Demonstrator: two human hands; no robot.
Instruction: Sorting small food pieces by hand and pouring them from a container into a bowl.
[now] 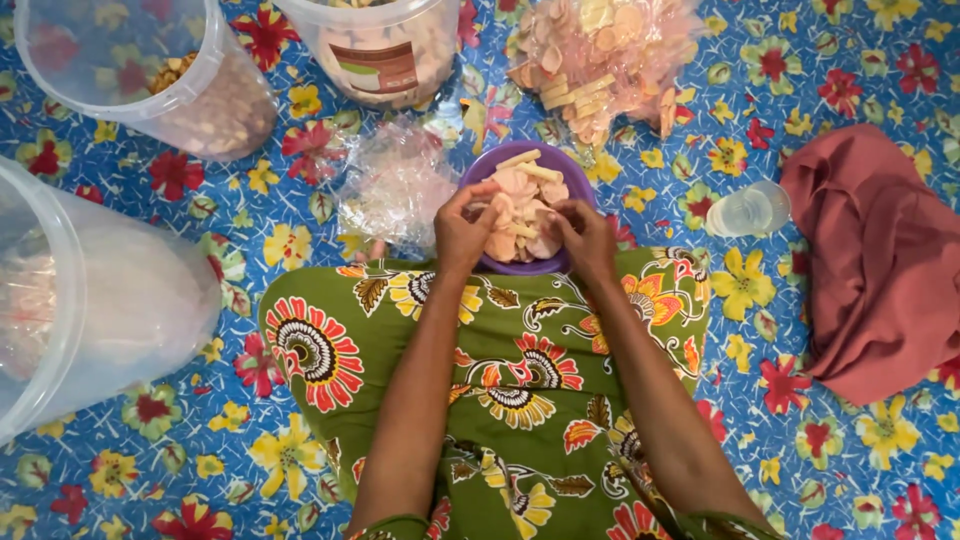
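- Both arms bare from hand to above the elbow; no rings, bangles or watch to be seen on the left hand (462, 232) or the right hand (585, 238).
- Green cloth (500, 390) over the lap, printed with big red, orange and yellow flowers and dark leaves.
- The same print shows at both upper arms.

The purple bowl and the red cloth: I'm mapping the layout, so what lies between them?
In the head view, a small clear plastic cup lies on the floral mat between the purple bowl and the red cloth.
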